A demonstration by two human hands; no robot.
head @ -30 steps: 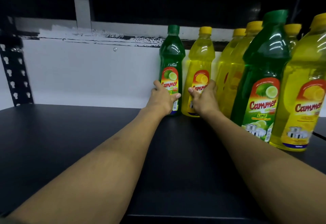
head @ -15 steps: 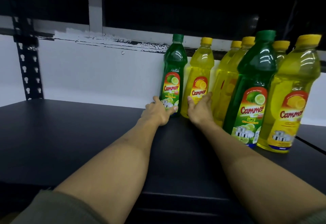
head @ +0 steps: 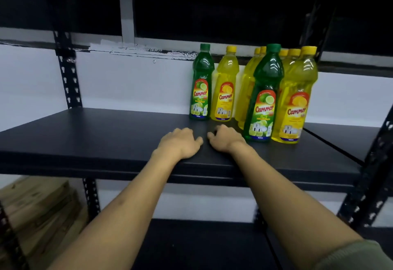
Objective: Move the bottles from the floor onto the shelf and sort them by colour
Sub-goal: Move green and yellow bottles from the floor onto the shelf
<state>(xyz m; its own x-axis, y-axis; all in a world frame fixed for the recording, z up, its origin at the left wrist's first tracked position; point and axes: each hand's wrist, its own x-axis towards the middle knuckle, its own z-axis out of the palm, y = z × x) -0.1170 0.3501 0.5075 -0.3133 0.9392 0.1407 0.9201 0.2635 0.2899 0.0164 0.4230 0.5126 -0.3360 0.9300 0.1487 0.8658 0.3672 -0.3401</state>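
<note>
On the black shelf, a green bottle and a yellow bottle stand side by side at the back wall. To their right, a second green bottle stands in front, beside a front yellow bottle; several more yellow bottles crowd behind them. My left hand and my right hand hover over the shelf's front part, fingers loosely curled, holding nothing, a short way in front of the two back bottles.
Black perforated uprights frame the rack at left and right. A lower shelf lies beneath. Stacked cardboard boxes sit at the lower left. A white wall closes the back.
Both hands have let go of the back green and yellow bottles and drawn back toward the shelf's front edge. The view has pulled back and shows the lower shelf.
</note>
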